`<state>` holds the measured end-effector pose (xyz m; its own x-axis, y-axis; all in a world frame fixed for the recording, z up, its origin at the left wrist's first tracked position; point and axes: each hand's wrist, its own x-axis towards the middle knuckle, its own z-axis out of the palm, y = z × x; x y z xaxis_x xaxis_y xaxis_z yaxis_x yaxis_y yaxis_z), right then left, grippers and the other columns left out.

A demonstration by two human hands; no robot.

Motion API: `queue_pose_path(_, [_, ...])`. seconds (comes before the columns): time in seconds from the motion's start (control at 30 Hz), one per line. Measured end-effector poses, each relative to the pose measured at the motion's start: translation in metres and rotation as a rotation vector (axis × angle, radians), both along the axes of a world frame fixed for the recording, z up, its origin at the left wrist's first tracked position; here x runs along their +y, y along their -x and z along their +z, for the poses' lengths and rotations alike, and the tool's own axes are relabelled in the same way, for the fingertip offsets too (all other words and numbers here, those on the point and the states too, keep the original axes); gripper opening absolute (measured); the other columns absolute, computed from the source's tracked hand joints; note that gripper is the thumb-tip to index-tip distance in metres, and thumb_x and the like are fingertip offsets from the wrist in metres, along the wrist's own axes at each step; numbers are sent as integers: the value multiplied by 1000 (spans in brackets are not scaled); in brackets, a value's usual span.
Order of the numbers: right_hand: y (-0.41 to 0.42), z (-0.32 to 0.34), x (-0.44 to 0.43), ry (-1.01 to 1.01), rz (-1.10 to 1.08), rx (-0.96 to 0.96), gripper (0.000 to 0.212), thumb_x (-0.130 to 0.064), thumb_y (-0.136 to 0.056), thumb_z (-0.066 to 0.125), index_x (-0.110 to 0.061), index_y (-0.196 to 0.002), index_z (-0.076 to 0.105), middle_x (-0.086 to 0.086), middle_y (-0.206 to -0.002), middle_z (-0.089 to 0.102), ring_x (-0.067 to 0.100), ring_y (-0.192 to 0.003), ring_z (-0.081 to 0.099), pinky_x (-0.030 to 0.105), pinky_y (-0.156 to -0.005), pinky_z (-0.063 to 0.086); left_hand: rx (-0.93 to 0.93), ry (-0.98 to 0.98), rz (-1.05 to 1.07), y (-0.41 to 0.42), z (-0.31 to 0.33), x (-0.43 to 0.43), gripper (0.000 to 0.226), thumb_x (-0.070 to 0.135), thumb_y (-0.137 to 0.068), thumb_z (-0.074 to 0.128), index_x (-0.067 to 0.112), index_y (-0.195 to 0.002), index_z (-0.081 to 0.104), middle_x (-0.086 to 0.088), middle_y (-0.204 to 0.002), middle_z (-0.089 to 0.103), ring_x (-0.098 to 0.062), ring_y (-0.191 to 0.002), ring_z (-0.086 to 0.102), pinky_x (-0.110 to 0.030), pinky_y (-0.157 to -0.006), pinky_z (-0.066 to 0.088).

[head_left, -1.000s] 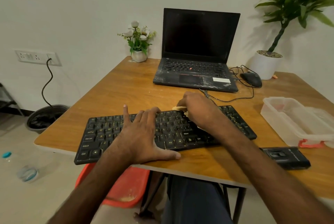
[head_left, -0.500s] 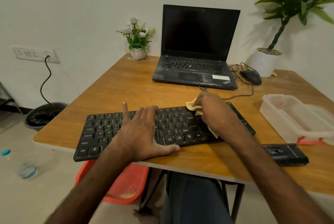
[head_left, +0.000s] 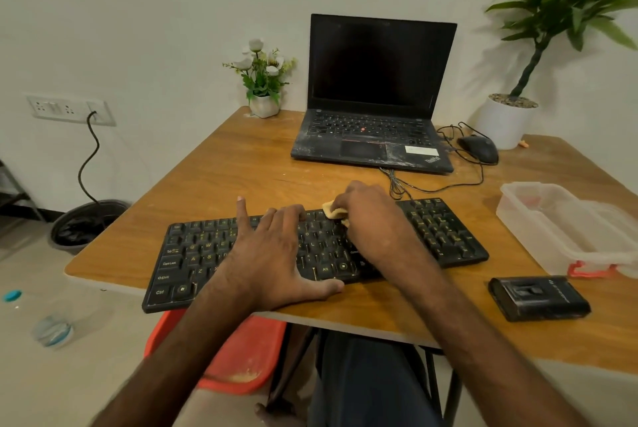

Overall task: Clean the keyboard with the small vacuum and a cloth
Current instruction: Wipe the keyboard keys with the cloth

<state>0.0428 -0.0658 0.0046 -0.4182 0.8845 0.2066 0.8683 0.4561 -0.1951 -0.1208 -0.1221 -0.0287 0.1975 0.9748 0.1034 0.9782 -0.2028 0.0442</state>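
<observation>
Keyboard lies across the near part of the wooden table, its left end over the front edge. The left hand rests flat on its middle keys, fingers straight and spread, thumb on the table just in front, holding nothing. The right hand has its fingers curled over a yellowish cloth, pressing it on the top rows; only a corner of the cloth shows. The two hands cover most of the middle keys.

The small vacuum lies on the table right of the keyboard, near the front edge, untouched. Behind it stands a clear plastic box. An open laptop sits behind the keyboard, with a mouse to its right and a cable looping between them. A flower pot and a potted plant stand at the back corners.
</observation>
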Motion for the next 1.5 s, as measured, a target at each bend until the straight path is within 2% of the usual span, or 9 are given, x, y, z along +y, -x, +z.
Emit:
queue_pose_path(0.2, [16,-6,-13,21,134,-22,41,-10,-92,58,-25,-130,60,-5,-126,50,17,-112,39,37,-96,45,-16,-3,15,0,-1,1,128,103,-55,16,15,-148,19,6,-147,33,-13,-142,32,-66,-117,-14])
queue_pose_path(0.33, [-18,-5,-2,34,-30,-6,47,-9,-90,61,-35,-129,60,-8,-127,53,16,-117,42,37,-104,40,-9,7,15,0,-3,2,124,103,-60,28,15,-145,17,4,-148,36,-15,-143,32,-67,-116,-14])
queue_pose_path(0.73, [-27,-18,4,-94,-147,73,48,-2,-87,57,-30,-127,60,-7,-128,53,16,-115,41,33,-97,42,-40,0,-9,-29,6,20,117,99,-63,42,15,-141,20,-1,-140,48,-20,-134,45,-69,-117,-5])
queue_pose_path(0.97, [-33,-21,8,-111,-162,97,56,-5,-91,55,-30,-140,47,-6,-139,47,14,-124,39,33,-102,39,-150,72,8,5,3,16,119,102,-66,20,27,-155,-6,-5,-167,14,-21,-154,12,-65,-119,-9])
queue_pose_path(1.07, [-33,-21,10,-129,-182,105,59,-4,-91,57,-25,-144,41,-2,-141,42,14,-126,40,31,-103,40,-214,86,73,51,0,1,124,103,-61,18,27,-156,-6,-3,-166,18,-18,-152,17,-60,-123,-1])
queue_pose_path(1.17, [-27,-22,16,-149,-168,111,46,-10,-94,58,-22,-138,52,-2,-132,49,15,-120,44,32,-102,42,-290,89,106,81,-2,-16,128,104,-58,26,27,-157,1,1,-161,26,-11,-145,26,-46,-123,19])
queue_pose_path(1.27, [-11,-20,19,-140,-109,85,40,-10,-95,55,-20,-134,56,-3,-125,52,14,-116,41,31,-100,39,-430,128,78,85,-1,-25,134,100,-50,50,35,-156,0,16,-148,22,1,-135,23,-32,-118,27])
queue_pose_path(1.37, [3,-14,19,-100,46,55,42,-8,-96,53,-23,-136,55,-3,-122,51,13,-114,38,28,-96,37,-542,162,59,85,-1,-26,140,95,-42,65,41,-154,0,26,-139,17,6,-131,23,-27,-114,29])
queue_pose_path(1.5, [-16,-4,24,-55,101,-102,46,-14,-96,55,-28,-140,50,-4,-128,48,13,-117,38,26,-93,37,-582,146,89,88,-4,-25,142,94,-36,71,41,-151,6,22,-143,25,2,-130,31,-27,-112,35])
